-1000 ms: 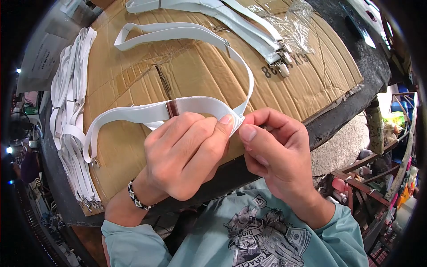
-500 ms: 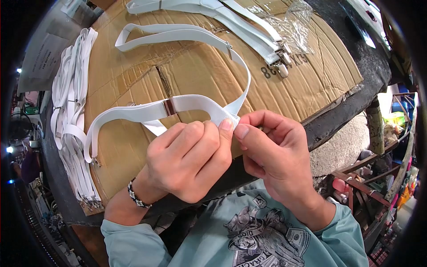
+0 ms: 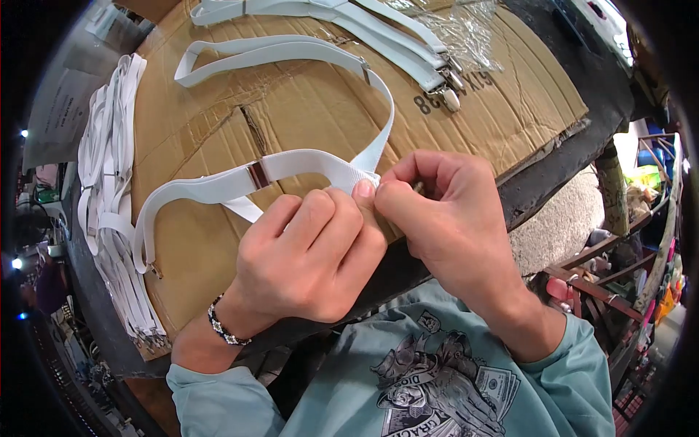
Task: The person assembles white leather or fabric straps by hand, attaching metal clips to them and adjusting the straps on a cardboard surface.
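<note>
A white elastic suspender strap (image 3: 302, 162) loops across the cardboard, with a metal slide buckle (image 3: 258, 175) midway along it. My left hand (image 3: 309, 255) is closed on the strap, its thumb pressed on the spot where two bands overlap. Against that same spot, the thumb and index finger of my right hand (image 3: 451, 218) are pinched together at the strap's edge. Whatever lies between those right fingertips is too small and hidden to name. From the joint, a second band (image 3: 380, 131) curves up and away to the far left, through another metal slide (image 3: 365, 69).
A flattened cardboard sheet (image 3: 313, 109) covers the dark table. Bundled white straps (image 3: 109, 160) lie along its left edge. At the back are white suspenders (image 3: 364, 29) with metal clips (image 3: 450, 95), beside clear plastic wrap (image 3: 466, 36). A metal rack (image 3: 604, 291) stands to the right.
The view has shifted slightly, so the table things sit a little further left and higher. My right hand has turned somewhat, its fingers still at the strap joint. My left hand keeps its hold.
</note>
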### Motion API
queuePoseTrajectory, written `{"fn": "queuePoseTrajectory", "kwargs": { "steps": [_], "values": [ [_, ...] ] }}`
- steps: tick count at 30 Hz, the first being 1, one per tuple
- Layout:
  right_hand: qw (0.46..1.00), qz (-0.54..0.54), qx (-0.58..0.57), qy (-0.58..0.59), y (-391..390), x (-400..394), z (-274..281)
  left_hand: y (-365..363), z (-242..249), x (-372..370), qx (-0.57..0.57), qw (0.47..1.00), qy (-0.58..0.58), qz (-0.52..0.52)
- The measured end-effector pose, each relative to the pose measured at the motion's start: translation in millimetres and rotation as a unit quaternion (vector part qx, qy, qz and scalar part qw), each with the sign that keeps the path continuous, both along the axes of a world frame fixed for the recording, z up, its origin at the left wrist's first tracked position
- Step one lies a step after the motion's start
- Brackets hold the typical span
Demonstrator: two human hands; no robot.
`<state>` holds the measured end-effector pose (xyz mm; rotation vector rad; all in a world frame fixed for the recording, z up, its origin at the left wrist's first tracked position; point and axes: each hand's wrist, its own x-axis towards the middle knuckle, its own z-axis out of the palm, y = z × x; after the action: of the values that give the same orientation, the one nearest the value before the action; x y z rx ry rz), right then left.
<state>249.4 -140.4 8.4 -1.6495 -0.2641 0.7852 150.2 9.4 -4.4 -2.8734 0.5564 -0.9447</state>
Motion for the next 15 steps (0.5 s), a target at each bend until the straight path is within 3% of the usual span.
{"fn": "queuePoseTrajectory", "kwargs": {
  "steps": [7,11,15],
  "values": [
    [0.998,-0.017,0.049,0.034,-0.9,-3.0,-3.3,4.5,-10.1,3.6,-0.046,0.998,-0.049,-0.006],
    [0.992,-0.021,0.1,0.076,-1.1,-10.6,-8.7,5.9,-1.1,-3.0,-0.132,0.991,0.013,-0.006],
    [0.965,-0.004,0.145,0.218,-5.8,-5.5,-5.2,11.4,-3.5,-2.2,-0.182,0.983,0.006,-0.012]
  ]
}}
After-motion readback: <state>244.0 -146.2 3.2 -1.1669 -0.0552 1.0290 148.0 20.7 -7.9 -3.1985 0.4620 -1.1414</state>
